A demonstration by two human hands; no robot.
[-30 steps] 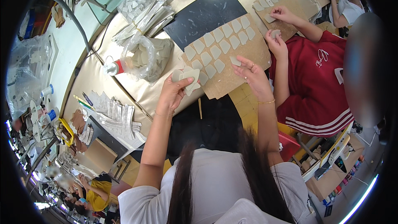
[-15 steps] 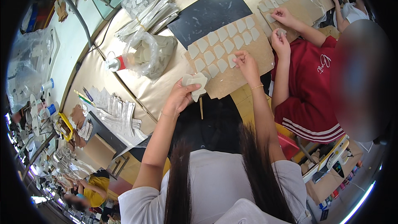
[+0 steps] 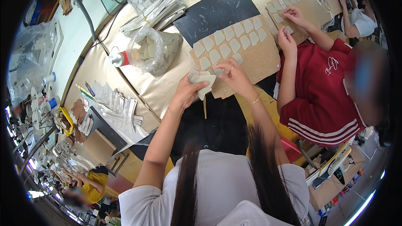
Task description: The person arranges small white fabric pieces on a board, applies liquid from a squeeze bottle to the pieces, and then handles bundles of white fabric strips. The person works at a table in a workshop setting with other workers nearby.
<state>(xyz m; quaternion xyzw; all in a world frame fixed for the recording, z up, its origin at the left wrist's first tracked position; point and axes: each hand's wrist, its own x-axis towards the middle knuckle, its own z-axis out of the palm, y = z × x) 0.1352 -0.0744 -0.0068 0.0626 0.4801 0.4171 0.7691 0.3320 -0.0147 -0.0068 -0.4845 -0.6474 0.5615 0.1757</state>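
Note:
My left hand (image 3: pixel 187 91) is closed around a small fanned stack of pale grey-green flat cut pieces (image 3: pixel 203 79), thumb on top. Close beside it, my right hand (image 3: pixel 236 77) has its fingers drawn together at the edge of a single piece (image 3: pixel 218 72). I cannot tell whether that piece is pinched or lies behind the fingertips. Under the right hand is a brown board (image 3: pixel 261 65), on which similar pieces (image 3: pixel 225 50) are laid in slanting rows. Part of the nearest row is hidden by my right hand.
Beyond the board lies a black sheet (image 3: pixel 217 12). An open plastic bag of pieces (image 3: pixel 161 52), a red-and-white container (image 3: pixel 120 58) and bundled pale strips (image 3: pixel 157 11) are to the left. At right, a co-worker in red (image 3: pixel 312 88) handles pieces over another board (image 3: pixel 289 12).
My right hand has moved left from the board's nearest row to beside the left hand's stack. The piece it was touching now lies on the board. The whole view has shifted slightly.

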